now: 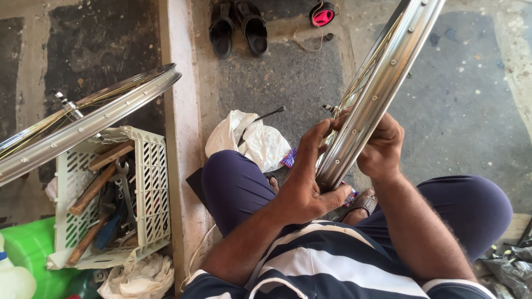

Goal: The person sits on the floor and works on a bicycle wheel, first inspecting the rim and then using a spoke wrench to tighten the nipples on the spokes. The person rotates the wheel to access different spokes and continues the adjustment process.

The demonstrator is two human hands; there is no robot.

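Observation:
A shiny metal bicycle wheel rim [382,72] with thin spokes stands tilted between my knees, running from the top right down to my lap. My left hand [307,182] grips its lower edge, thumb under the rim and fingers reaching up along the spoke side. My right hand [379,147] wraps around the rim from the right, a little higher. Both hands touch the rim; the fingertips are partly hidden behind it.
A second spoked rim [83,124] lies across a white plastic crate [152,188] of hammers and wrenches at left. Crumpled white plastic bag [249,138], black sandals [238,25], a pink-and-black reel [322,14], a green container [33,249], and a concrete step edge [177,111].

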